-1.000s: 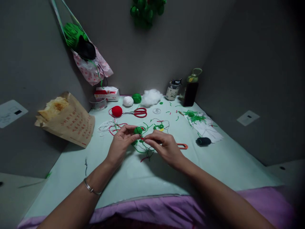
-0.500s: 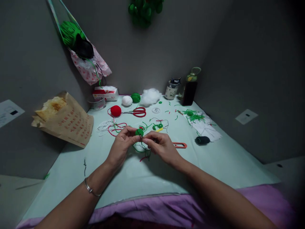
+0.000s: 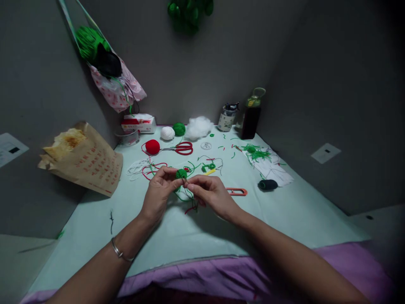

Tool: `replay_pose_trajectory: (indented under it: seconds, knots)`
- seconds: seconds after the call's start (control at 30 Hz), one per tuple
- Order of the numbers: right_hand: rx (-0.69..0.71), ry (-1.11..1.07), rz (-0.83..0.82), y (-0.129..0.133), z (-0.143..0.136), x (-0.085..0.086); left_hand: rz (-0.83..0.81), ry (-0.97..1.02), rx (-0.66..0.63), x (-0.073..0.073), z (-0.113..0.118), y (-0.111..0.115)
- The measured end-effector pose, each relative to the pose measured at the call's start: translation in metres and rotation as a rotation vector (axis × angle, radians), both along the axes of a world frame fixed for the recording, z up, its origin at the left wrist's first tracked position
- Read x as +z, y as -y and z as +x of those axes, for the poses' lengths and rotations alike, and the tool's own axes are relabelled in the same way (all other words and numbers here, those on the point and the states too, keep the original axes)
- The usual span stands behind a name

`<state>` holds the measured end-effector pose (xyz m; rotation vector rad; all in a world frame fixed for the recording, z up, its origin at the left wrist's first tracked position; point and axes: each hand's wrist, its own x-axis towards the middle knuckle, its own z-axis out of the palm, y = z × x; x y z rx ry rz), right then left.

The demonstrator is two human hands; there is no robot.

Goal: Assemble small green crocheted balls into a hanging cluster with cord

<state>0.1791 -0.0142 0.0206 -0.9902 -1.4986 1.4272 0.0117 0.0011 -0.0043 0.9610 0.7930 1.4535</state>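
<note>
A small green crocheted piece [image 3: 181, 174] is pinched between the thumb and fingers of my left hand [image 3: 160, 190]. My right hand [image 3: 212, 193] is closed at the right of the piece, thumb and index fingertip pressed together on dark yarn [image 3: 185, 184] that runs from it. Whether a needle or hook is among those fingertips is too small to tell. Loose green, dark and red strands [image 3: 191, 207] hang below, between the two hands. Just beyond my fingers lie small green and red crocheted bits [image 3: 209, 167] and a yellow piece [image 3: 210, 172].
Red-handled scissors [image 3: 183, 148], a red yarn ball [image 3: 152, 147] and white stuffing [image 3: 198, 128] lie farther back. An orange cutter [image 3: 237, 192] and a dark yarn roll [image 3: 267, 185] are at right. A paper bag [image 3: 91, 164] stands left, a bottle [image 3: 251, 118] back right.
The green piece has shifted slightly left and turned a little in my left hand. My right hand stays close beside it, its fingers slightly repositioned. The whole view has shifted slightly.
</note>
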Motion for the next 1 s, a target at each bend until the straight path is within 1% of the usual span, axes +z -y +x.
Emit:
replay_pose_trajectory:
  seconds: [0.2, 0.33, 0.53, 0.63, 0.77, 0.87, 1.0]
  knots:
    - [-0.059, 0.000, 0.099, -0.0007, -0.0029, -0.0053, -0.030, 0.033, -0.057, -0.0029, 0.0018, 0.0019]
    - [-0.078, -0.010, 0.141, -0.0025, -0.0036, -0.0086, -0.009, 0.013, -0.050, -0.0046, 0.0025, 0.0031]
    - [-0.050, -0.021, 0.081, -0.0039, -0.0029, -0.0068, 0.031, -0.058, -0.059, -0.0017, 0.0018, 0.0030]
    - [-0.086, -0.062, 0.048, -0.0040, -0.0047, -0.0083, 0.028, -0.087, -0.067, -0.0019, 0.0022, 0.0045]
    - [-0.138, -0.075, 0.060, -0.0059, -0.0057, -0.0100, 0.005, -0.077, -0.102, -0.0053, 0.0043, 0.0067]
    - [-0.090, -0.070, 0.046, -0.0083, -0.0023, -0.0081, 0.016, -0.085, -0.107, -0.0064, 0.0039, 0.0056]
    - [0.033, -0.044, 0.047, -0.0086, 0.0029, -0.0049, 0.025, -0.093, -0.063, -0.0059, 0.0004, 0.0023]
